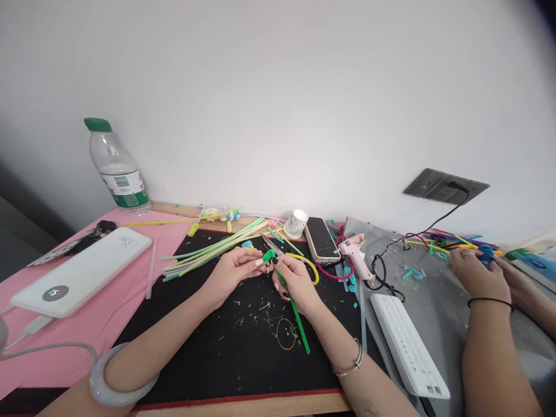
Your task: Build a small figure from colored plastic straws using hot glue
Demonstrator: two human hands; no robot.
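Both my hands meet over the middle of a black mat (226,353). My left hand (232,272) pinches the curled top end of a green straw (297,318) between thumb and fingers. My right hand (295,281) grips the same straw just below, and the rest of it runs down across the mat towards me. A small pair of scissors (273,246) lies just behind my fingers. A yellow rubber band (286,334) lies on the mat below my right hand.
A bundle of pale straws (208,249), a paper cup (296,224), a phone (321,238) and a pink glue gun (354,249) lie behind. Left: a white power bank (82,269) and a water bottle (117,171). Right: another person's hands (478,275) among coloured straws.
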